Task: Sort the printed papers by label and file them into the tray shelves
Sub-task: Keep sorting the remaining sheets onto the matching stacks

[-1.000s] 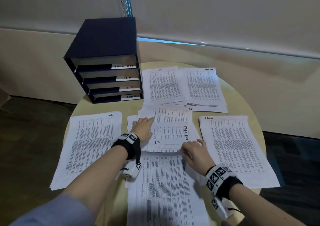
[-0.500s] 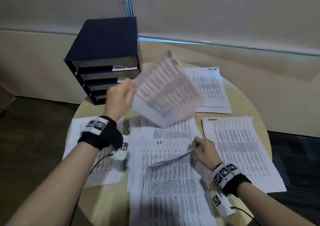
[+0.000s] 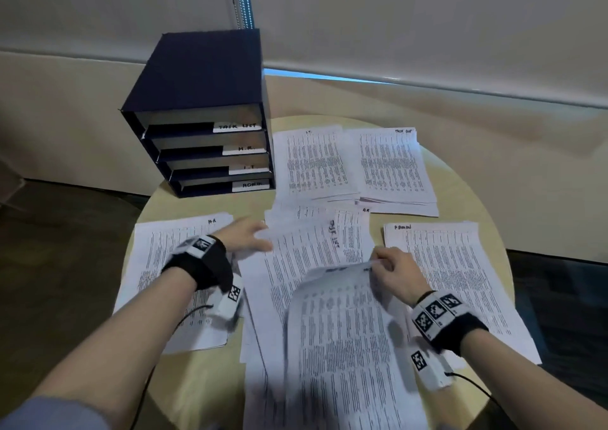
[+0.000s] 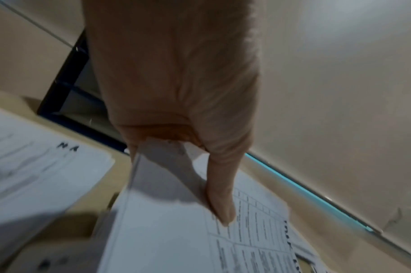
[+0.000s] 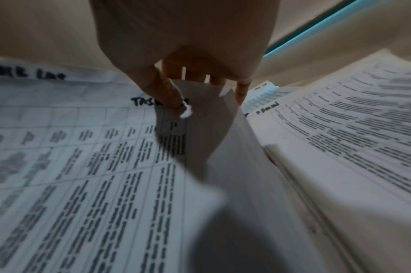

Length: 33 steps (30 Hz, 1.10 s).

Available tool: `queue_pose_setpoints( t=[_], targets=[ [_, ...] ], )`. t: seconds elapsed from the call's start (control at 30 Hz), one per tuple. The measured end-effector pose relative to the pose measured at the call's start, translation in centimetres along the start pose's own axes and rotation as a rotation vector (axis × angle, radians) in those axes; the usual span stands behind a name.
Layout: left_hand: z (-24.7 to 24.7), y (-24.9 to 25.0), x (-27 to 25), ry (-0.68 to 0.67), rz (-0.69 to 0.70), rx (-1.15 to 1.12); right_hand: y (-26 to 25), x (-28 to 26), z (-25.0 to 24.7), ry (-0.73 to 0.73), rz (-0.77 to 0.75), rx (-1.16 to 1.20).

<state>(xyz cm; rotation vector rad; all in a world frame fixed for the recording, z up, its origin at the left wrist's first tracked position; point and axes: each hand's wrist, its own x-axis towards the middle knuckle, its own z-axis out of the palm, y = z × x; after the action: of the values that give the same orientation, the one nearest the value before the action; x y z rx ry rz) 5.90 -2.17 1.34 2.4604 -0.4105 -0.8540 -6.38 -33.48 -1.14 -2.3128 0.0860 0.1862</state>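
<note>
Beneath my right hand (image 3: 391, 268), I am pinching a sheet (image 3: 345, 331) by its corner, probably to check its label; my left hand (image 3: 243, 237) is gripping the pile (image 3: 302, 255) steady.

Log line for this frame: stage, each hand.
stage=sorting | left hand=grips middle-pile sheet edge | right hand=pinches lifted sheet corner

Left hand (image 3: 245, 237) forward, thumb flat on centre sheet (image 3: 306, 255), edge in its grip. Right hand (image 3: 396, 271), fingers curled, pinches lifted sheet (image 3: 342, 331) at its corner.
</note>
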Motion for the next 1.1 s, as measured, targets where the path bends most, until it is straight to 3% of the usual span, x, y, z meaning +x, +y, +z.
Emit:
queue_pose_setpoints(
  t=[0.1, 0.23, 0.43, 0.53, 0.7, 1.1],
  targets=[
    [2.0, 0.8, 0.6, -0.043, -0.004, 0.024, -0.9, 0.6, 1.7, -0.01, -0.165, -0.297],
    [2.6, 0.8, 0.9, -0.042, 0.017, -0.027, -2.1, 1.2, 3.3, 0.103, -0.282, -0.375],
    [2.7, 0.5, 1.0, -0.008, 0.056, -0.087, -2.2, 2.1, 4.3, 0.152, -0.164, -0.216],
    [2.6, 0.1, 0.9, -0.007, 0.047, -0.129, -2.2, 1.9, 4.9, 0.237, -0.194, -0.175],
    [2.7, -0.2, 1.0, -0.031, 0.052, -0.146, -1.6, 1.5, 5.6, 0.277, -0.157, -0.204],
    [2.8, -1.0, 1.0, -0.062, 0.032, -0.232, -1.9, 0.3, 6.2, 0.388, -0.226, -0.3]
  ],
)
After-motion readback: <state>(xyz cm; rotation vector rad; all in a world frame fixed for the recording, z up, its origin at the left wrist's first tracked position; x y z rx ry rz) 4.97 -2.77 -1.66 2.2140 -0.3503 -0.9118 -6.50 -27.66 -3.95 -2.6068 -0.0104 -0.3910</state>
